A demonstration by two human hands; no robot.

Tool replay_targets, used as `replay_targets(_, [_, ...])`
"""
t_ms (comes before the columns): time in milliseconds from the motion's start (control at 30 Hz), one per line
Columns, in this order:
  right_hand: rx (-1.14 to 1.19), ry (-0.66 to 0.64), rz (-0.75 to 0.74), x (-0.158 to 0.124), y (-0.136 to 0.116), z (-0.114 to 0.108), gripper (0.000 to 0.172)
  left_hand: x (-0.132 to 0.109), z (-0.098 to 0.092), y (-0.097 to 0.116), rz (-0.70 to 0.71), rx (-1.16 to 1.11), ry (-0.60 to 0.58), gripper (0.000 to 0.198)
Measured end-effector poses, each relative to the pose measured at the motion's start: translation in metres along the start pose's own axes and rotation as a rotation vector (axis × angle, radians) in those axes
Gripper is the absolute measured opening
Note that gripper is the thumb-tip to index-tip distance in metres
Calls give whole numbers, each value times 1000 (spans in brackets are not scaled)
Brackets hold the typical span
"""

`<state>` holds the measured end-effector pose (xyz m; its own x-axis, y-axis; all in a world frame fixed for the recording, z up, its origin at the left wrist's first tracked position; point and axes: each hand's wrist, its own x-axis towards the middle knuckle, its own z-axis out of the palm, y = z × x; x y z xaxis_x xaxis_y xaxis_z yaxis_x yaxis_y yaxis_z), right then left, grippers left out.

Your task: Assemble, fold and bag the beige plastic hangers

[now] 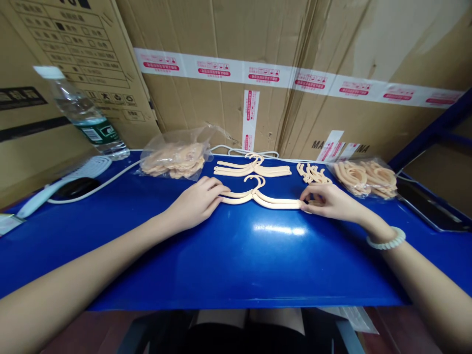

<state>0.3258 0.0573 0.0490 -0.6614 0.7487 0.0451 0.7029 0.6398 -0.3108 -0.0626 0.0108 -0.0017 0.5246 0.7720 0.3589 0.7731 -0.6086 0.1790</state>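
Note:
Two peach-coloured clothes hangers point(277, 203) lie together on the blue table, hooks pointing away from me. My left hand point(197, 200) has its fingers closed on their left end. At the right end, my right hand point(326, 201) pinches the tips between thumb and fingers. Just beyond them rests a small stack of similar hangers point(273, 171). Several loose curved hook pieces point(313, 173) lie behind my right hand.
A clear bag of peach parts point(173, 160) sits back left, another bag of curved parts point(365, 177) back right. A water bottle point(90, 120), a hairbrush point(70, 179) and a black mouse point(78, 187) are at left. A phone-like dark tablet point(433, 206) lies right. Cardboard boxes point(221, 113) stand behind.

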Motion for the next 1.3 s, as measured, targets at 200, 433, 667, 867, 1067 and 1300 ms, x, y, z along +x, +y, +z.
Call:
replay_targets(200, [-47, 31, 19, 1, 6, 2, 30, 0, 1, 5, -4, -37, 23, 30])
replay_targets(433, [-1, 37, -3, 2, 2, 1, 29, 0, 8, 10, -84, -163, 100, 29])
replay_targets(667, [-50, 32, -7, -1, -2, -2, 32, 1, 9, 11, -113, -214, 134, 26])
replay_targets(867, [-52, 34, -7, -2, -2, -4, 41, 1, 8, 12, -114, -223, 129, 25])
replay_targets(1067, [-43, 43, 33, -2, -4, -5, 46, 1, 9, 13, -104, -231, 144, 24])
replay_targets(1300, [-69, 84, 33, -3, -2, -7, 47, 0, 8, 13, -105, -241, 133, 24])
